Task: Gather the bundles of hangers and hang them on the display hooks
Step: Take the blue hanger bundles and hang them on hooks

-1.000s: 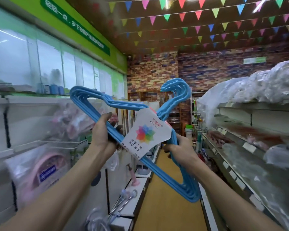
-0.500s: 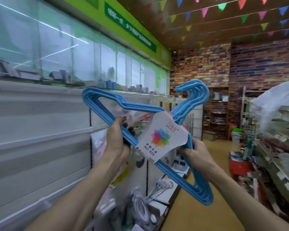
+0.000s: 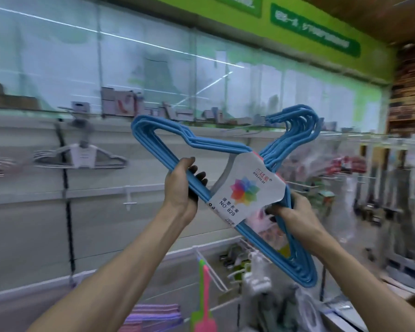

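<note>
Hands share the load: left hand (image 3: pixel 181 185) grips the blue hanger bundle (image 3: pixel 225 178) by its bar, right hand (image 3: pixel 290 209) clasps the lower side, hook ends raised, likely toward a display hook (image 3: pixel 246 128).

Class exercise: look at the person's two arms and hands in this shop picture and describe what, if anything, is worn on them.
Both forearms are bare right down to the bottom edge of the picture: no sleeves show. The left hand and the right hand wear no gloves. No watch, bracelet or ring can be seen on either wrist or on the fingers that show. The picture is slightly blurred, so very small details could be missed.
</note>
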The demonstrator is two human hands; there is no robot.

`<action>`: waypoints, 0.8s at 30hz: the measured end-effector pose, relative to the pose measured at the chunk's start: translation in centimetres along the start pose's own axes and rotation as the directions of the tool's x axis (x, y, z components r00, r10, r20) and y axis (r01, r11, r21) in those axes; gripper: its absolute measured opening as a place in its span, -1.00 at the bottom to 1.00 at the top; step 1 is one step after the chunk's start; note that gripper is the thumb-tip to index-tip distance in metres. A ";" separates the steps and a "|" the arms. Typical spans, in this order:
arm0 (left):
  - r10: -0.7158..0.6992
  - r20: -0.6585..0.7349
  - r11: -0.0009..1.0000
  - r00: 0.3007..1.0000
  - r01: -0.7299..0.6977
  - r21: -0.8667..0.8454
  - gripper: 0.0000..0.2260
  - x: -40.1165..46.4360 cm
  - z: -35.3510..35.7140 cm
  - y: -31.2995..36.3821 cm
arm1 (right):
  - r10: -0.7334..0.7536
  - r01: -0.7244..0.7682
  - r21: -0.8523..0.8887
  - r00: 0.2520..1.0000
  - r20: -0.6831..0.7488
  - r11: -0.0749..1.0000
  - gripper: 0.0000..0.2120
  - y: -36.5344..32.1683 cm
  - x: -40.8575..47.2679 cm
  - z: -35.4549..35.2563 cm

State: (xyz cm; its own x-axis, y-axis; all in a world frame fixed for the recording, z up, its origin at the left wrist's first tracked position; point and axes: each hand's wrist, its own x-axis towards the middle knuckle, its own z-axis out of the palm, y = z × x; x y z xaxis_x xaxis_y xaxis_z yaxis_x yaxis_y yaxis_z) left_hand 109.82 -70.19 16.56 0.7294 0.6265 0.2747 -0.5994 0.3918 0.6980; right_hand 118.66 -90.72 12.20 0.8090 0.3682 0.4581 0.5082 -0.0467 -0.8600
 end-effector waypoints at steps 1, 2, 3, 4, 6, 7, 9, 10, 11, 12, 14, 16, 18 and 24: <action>0.024 -0.026 1.000 0.999 -0.024 0.011 -0.84 -0.3 -0.7 0.9 | -0.010 0.010 0.023 0.999 0.039 1.000 -0.70 -0.2 0.3 1.0; 0.049 -0.055 0.999 0.997 -0.048 0.024 -0.85 -0.6 -1.4 1.8 | -0.022 0.019 0.046 0.997 0.076 0.999 -0.68 -0.4 0.6 1.9; 0.075 -0.082 0.997 0.994 -0.072 0.036 -0.86 -1.0 -2.0 2.6 | -0.037 0.031 0.057 0.993 0.109 0.998 -0.67 -0.7 0.8 2.9; 0.102 -0.110 0.994 0.989 -0.097 0.048 -0.87 -1.5 -2.6 3.4 | -0.056 0.047 0.067 0.989 0.135 0.997 -0.68 -0.8 1.0 3.8; 0.163 -0.162 0.985 0.973 -0.152 0.077 -0.89 -2.7 -3.9 4.9 | -0.092 0.078 0.084 0.977 0.192 0.993 -0.69 -1.3 1.3 5.6; 0.193 -0.188 0.980 0.963 -0.178 0.092 -0.90 -3.4 -4.6 5.6 | -0.107 0.088 0.090 0.969 0.224 0.992 -0.70 -1.5 1.2 6.6; 0.246 -0.237 0.967 0.940 -0.223 0.119 -0.92 -4.7 -6.0 7.1 | -0.138 0.106 0.122 0.949 0.285 0.987 -0.68 -2.1 0.9 8.6; 0.271 -0.263 0.961 0.926 -0.243 0.133 -0.92 -5.3 -6.8 7.8 | -0.154 0.115 0.141 0.937 0.313 0.983 -0.66 -2.4 0.5 9.7; 0.296 -0.289 0.953 0.910 -0.263 0.149 -0.92 -6.1 -7.6 8.5 | -0.170 0.122 0.159 0.925 0.340 0.980 -0.65 -2.7 0.1 10.8; 0.318 -0.312 0.946 0.895 -0.280 0.163 -0.91 -6.8 -8.4 9.3 | -0.184 0.128 0.174 0.912 0.365 0.976 -0.64 -3.0 -0.3 11.9; 0.357 -0.355 0.933 0.864 -0.307 0.190 -0.92 -8.3 -10.0 10.7 | -0.210 0.139 0.194 0.883 0.420 0.971 -0.65 -3.6 -1.1 14.1; 0.388 -0.395 0.921 0.833 -0.329 0.210 -0.94 -9.9 -11.5 12.3 | -0.222 0.141 0.200 0.851 0.476 0.970 -0.69 -4.2 -1.7 16.4; 0.418 -0.429 0.908 0.801 -0.357 0.218 -0.96 -11.4 -13.2 14.0 | -0.239 0.137 0.225 0.813 0.531 0.965 -0.72 -5.0 -2.5 18.9; 0.500 -0.510 0.865 0.700 -0.424 0.267 -0.95 -16.2 -19.3 19.5 | -0.323 0.178 0.284 0.711 0.624 0.942 -0.72 -8.3 -5.8 27.3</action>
State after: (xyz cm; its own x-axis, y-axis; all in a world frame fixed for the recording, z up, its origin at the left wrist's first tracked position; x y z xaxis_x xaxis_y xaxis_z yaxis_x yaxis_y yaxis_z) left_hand 79.92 -59.65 12.94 0.0425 0.9780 0.2044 -0.7396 -0.1067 0.6645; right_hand 101.71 -67.15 10.58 0.2273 0.8567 0.4630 0.5387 0.2854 -0.7927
